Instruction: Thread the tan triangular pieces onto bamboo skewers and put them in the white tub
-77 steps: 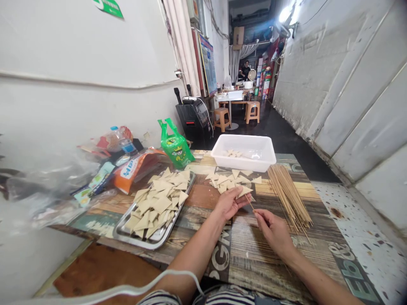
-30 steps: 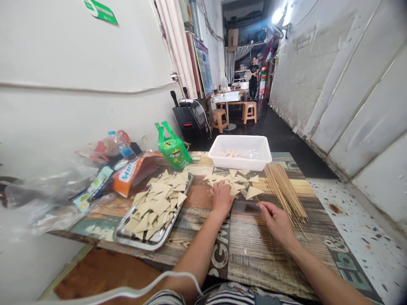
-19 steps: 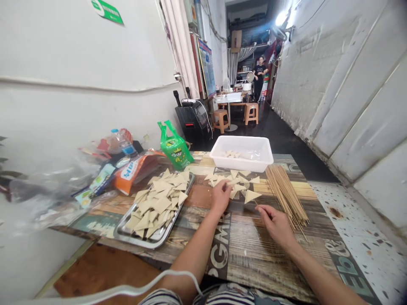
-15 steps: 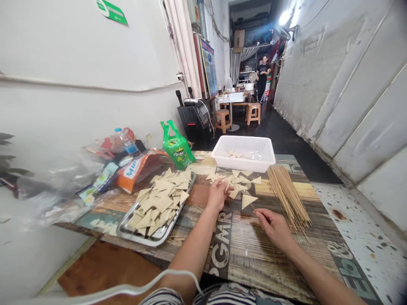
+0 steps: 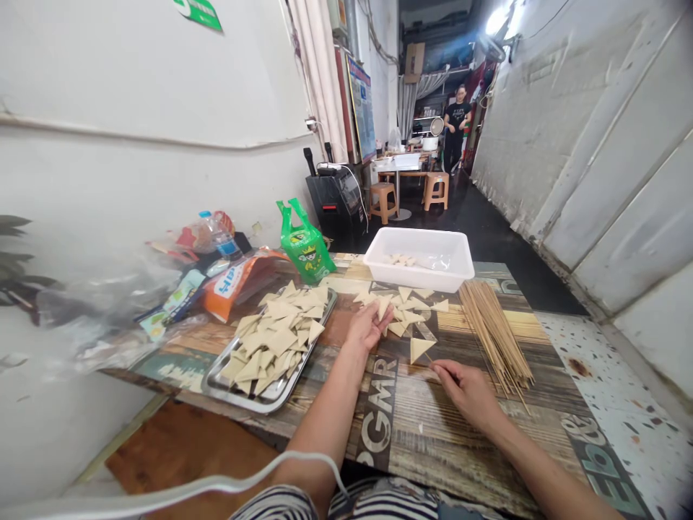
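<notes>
Pinched between the thumb and fingers of my right hand (image 5: 466,390) is a thin bamboo skewer with a pale, flat, tofu-like triangle (image 5: 421,350) on its far end, held above the table. My left hand (image 5: 369,325) is closed on another tofu-like triangle (image 5: 383,306), its tip pointing down between thumb and fingers. Just beyond that hand, loose triangles (image 5: 414,303) lie spread on the table. To its left, a metal tray (image 5: 269,409) carries a heap of the same triangles (image 5: 279,336). A bundle of bamboo skewers (image 5: 495,336) lies right of my right hand.
A white plastic tub (image 5: 419,278) with some pieces inside stands at the table's far edge. Left of it are a green bag (image 5: 307,253), an orange packet (image 5: 230,285) and a bottle (image 5: 224,242). A white cable (image 5: 260,473) crosses low in front. Someone stands in the background (image 5: 456,130).
My left hand has picked up a triangle from the loose spread and turned its palm upward. The skewer stays in my right hand. The person at the back has shifted slightly.
</notes>
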A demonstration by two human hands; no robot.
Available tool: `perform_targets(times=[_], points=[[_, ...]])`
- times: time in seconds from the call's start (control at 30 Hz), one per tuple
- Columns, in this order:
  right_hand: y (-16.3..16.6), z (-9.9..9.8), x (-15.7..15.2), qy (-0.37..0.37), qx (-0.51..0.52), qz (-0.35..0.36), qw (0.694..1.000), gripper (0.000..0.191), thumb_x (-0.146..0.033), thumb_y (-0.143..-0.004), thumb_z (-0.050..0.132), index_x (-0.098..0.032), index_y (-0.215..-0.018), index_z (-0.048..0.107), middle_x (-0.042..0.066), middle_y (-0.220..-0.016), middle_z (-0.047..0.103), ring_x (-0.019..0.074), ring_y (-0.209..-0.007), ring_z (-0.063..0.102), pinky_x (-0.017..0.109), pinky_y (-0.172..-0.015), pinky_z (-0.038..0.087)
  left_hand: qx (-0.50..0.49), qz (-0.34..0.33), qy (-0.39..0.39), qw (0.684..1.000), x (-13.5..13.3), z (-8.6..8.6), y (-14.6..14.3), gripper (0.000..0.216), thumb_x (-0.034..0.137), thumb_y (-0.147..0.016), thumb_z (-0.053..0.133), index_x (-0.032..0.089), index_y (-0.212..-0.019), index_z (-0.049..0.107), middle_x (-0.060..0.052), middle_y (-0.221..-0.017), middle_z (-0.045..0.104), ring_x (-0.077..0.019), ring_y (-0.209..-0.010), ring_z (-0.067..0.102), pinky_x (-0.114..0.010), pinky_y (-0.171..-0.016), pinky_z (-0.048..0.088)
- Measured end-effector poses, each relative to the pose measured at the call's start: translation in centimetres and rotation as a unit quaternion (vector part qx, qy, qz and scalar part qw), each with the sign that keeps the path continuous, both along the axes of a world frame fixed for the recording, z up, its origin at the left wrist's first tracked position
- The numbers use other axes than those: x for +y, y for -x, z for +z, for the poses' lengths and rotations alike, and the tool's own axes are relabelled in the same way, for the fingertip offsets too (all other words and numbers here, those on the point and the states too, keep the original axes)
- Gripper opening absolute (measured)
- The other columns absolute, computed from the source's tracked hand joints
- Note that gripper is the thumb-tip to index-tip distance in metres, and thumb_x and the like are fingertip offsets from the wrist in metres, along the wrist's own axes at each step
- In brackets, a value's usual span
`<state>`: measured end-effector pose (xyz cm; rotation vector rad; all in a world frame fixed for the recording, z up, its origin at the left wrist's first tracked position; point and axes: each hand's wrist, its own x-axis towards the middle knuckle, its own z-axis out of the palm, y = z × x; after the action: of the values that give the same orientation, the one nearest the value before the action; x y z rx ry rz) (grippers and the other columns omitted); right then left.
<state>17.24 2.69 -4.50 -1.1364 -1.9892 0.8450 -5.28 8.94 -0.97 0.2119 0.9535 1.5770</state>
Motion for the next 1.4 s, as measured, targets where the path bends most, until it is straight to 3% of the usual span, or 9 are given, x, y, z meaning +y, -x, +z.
perform_targets(times=[0.93, 1.13, 1.4], points=[[0.03, 0.12, -0.06, 0.006, 0.003, 0.011, 1.000, 0.037, -0.044, -0.087, 0.043, -0.022, -0.090, 0.073, 0.005, -0.091, 0.074, 0.0242, -0.082, 0.068, 0.034, -0.074, 0.052, 0.058, -0.012, -0.017, 0.998, -0.15, 0.00, 0.07, 0.005, 0.011, -0.082, 0.061, 0.011, -0.087, 0.061, -0.006, -0.079, 0.065, -0.0135, -0.066, 0.066, -0.033, -0.072, 0.057], [-0.03, -0.04, -0.05, 0.010, -0.009, 0.019, 1.000, 0.038, -0.044, -0.088, 0.042, -0.021, -0.091, 0.072, 0.006, -0.091, 0.074, 0.0244, -0.082, 0.068, 0.034, -0.073, 0.051, 0.079, -0.013, -0.015, 0.997, -0.20, 0.27, -0.13, 0.006, 0.011, -0.085, 0.056, 0.010, -0.089, 0.061, -0.006, -0.076, 0.065, -0.0131, -0.062, 0.065, -0.029, -0.064, 0.058], [0.13, 0.30, -0.11, 0.001, -0.004, 0.009, 1.000, 0.038, -0.045, -0.088, 0.041, -0.022, -0.087, 0.071, 0.006, -0.088, 0.074, 0.0241, -0.080, 0.068, 0.033, -0.071, 0.051, 0.106, -0.054, -0.006, 0.993, -0.16, -0.14, -0.25, 0.013, 0.014, -0.082, 0.062, 0.010, -0.094, 0.062, -0.007, -0.074, 0.066, -0.0126, -0.061, 0.065, -0.026, -0.061, 0.057]])
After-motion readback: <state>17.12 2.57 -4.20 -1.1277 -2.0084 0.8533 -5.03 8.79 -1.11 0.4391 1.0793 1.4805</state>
